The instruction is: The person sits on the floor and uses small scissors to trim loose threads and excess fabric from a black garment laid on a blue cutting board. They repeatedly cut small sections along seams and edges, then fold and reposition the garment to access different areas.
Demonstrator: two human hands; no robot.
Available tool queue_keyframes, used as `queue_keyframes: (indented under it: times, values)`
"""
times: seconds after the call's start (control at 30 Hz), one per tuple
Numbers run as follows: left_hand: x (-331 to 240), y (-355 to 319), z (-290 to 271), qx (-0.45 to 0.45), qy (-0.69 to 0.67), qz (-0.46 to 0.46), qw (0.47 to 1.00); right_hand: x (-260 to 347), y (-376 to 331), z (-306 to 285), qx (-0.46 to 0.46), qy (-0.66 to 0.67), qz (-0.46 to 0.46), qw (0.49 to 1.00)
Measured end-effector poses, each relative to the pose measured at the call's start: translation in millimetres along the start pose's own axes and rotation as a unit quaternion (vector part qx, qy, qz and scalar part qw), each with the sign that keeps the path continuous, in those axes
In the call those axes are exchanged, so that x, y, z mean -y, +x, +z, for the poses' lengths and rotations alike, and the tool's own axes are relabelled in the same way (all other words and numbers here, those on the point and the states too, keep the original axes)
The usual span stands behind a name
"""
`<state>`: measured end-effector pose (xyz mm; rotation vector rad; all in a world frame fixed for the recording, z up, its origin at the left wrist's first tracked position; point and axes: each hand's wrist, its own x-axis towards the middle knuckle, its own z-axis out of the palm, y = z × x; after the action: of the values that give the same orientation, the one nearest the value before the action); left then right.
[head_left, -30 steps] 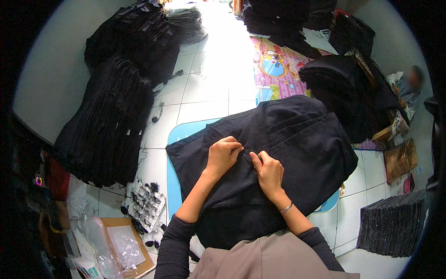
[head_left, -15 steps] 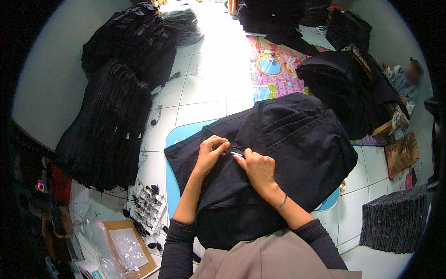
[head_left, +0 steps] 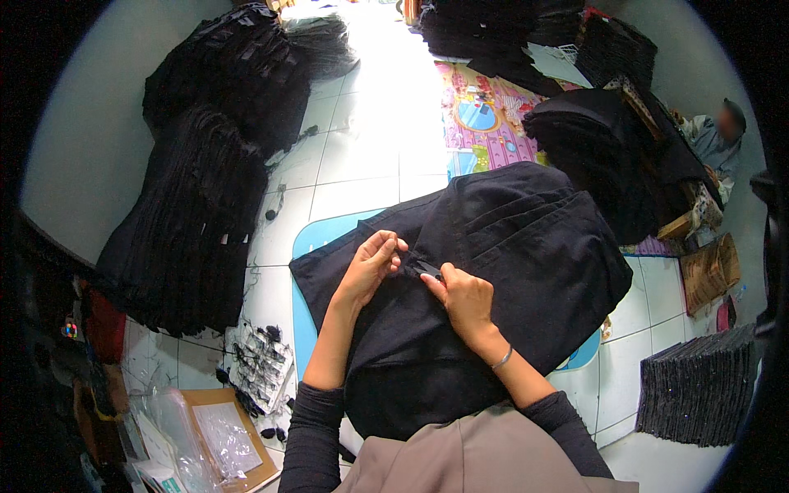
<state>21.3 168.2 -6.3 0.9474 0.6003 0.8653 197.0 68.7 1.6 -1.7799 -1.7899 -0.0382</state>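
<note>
Black garments (head_left: 526, 320) of heavy cloth lie spread over a light-blue low table (head_left: 319, 237) in front of me. My right hand (head_left: 467, 302) is closed around a small pair of thread snips (head_left: 428, 270), whose blades point left, just above the cloth. Beside the blade tips, my left hand (head_left: 374, 261) has its thumb and fingers pinched together over the fabric. Whatever sits in that pinch is too small to make out.
Tall piles of black cloth (head_left: 177, 222) line the left wall; another heap (head_left: 588, 156) stands at the right, near a seated person (head_left: 719, 144). Folded dark pieces (head_left: 699, 386) are stacked at lower right. Plastic-wrapped cardboard (head_left: 226, 435) lies lower left.
My left hand has turned and lifted slightly, its fingers curling more. The right hand has shifted a little right with the snips, whose blades now look darker. The garments stay in place.
</note>
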Motion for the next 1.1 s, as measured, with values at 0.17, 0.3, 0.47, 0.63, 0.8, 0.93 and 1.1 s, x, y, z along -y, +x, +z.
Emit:
queue_keyframes:
  times: [0.17,0.3,0.47,0.63,0.8,0.93,1.1]
  values:
    - [3,3,1,0.013,0.005,0.025,1.0,2,3,3,0.021,-0.021,0.005,1.0]
    - [2,3,3,-0.018,0.283,0.122,0.951,0,-2,-6,-0.028,0.079,0.082,0.993]
    - [-11,-3,12,0.04,0.623,0.246,0.742,0,-2,-20,0.044,0.085,0.056,0.994]
    - [-33,-26,16,-0.007,0.743,0.338,0.578,6,-14,-33,-0.037,-0.029,-0.208,0.977]
    - [-36,-58,12,-0.073,0.663,0.336,0.664,5,-29,-34,-0.047,-0.012,-0.258,0.965]
    - [-35,-66,5,0.016,0.737,0.256,0.626,0,-35,-31,-0.014,0.054,-0.232,0.971]
    - [-34,-79,20,-0.053,0.666,0.231,0.707,4,-44,-30,0.024,0.231,-0.092,0.968]
